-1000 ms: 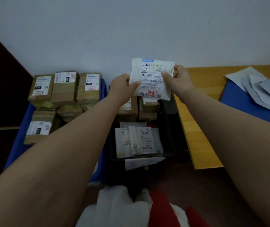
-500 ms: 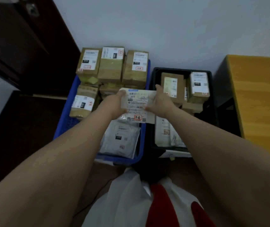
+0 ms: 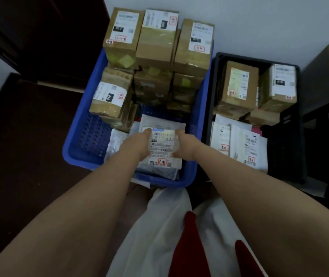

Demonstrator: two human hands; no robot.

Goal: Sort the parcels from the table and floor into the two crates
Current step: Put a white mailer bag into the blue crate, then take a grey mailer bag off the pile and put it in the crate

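We lower a white mailer into the blue crate

We hold the white mailer bag (image 3: 162, 147) between both hands, our left hand (image 3: 139, 145) gripping its left edge and our right hand (image 3: 182, 143) its right edge, label facing up. It hangs low over the near end of the blue crate (image 3: 79, 136), just above the flat white mailers (image 3: 117, 142) already lying there. Its long axis runs away from us, toward the stacked cardboard boxes (image 3: 155, 47) at the far end. Both hands sit about equally near, so we judge the coming move is straight down, then letting go. The black crate (image 3: 299, 136) stands just beside, to the right.
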